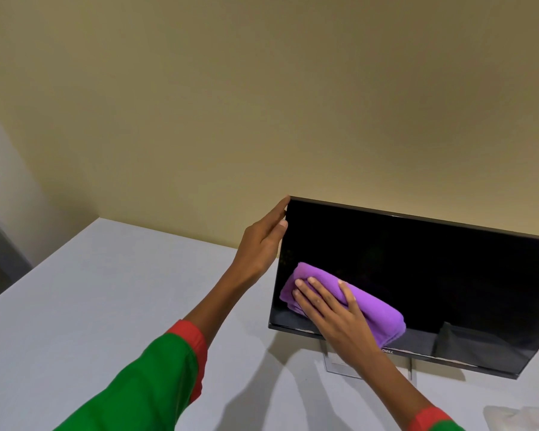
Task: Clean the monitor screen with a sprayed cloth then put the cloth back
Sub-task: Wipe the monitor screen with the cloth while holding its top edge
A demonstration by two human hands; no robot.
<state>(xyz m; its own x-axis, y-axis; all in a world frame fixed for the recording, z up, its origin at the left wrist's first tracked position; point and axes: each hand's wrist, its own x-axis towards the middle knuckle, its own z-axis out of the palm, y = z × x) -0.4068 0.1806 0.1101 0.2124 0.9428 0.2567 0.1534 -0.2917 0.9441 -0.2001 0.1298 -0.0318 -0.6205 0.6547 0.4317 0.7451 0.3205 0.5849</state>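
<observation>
Monitor (417, 290) upright on pale table (106, 306), set against beige wall (262, 88); screen dark, unlit. Folded purple cloth (371, 309) flat against lower left part of screen. Right hand (327, 309) over cloth, fingers straight and spread, pressing it to the glass. Left hand (263, 241) at monitor's upper left corner, fingers extended along the side edge, thumb on the front bezel, gripping the frame. Green sleeves with red cuffs on both arms. Pale crumpled item (523, 418) at table's lower right, too blurred to identify.
</observation>
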